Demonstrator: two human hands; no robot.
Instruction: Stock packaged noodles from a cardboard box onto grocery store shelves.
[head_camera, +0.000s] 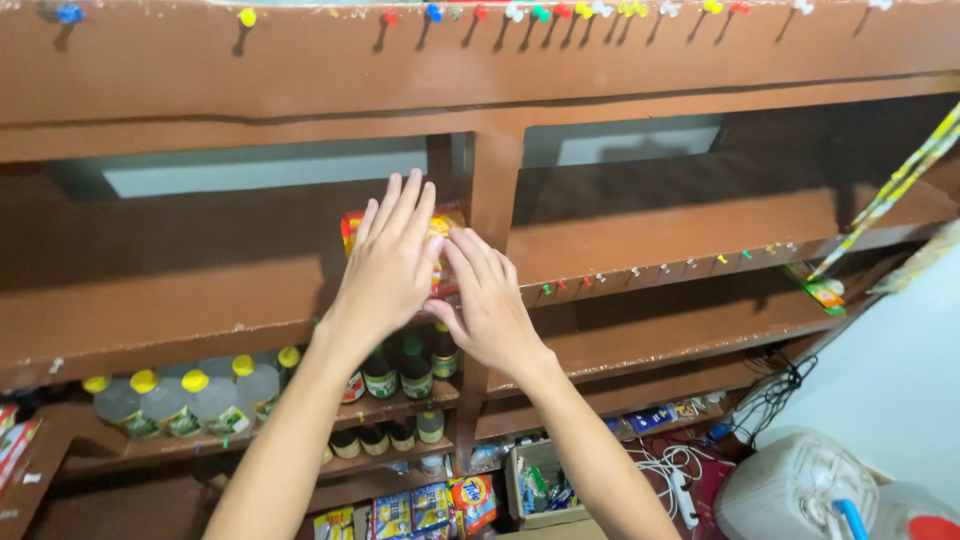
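Packets, prob. against shelf upright

A single head-worn camera is looking forward and slightly downward at a brown wooden shelf unit, sitting close enough that both forearms are rising from the bottom edge toward the middle. It is facing the shelves almost squarely, taking in the pin-studded top board above and the floor clutter below right.
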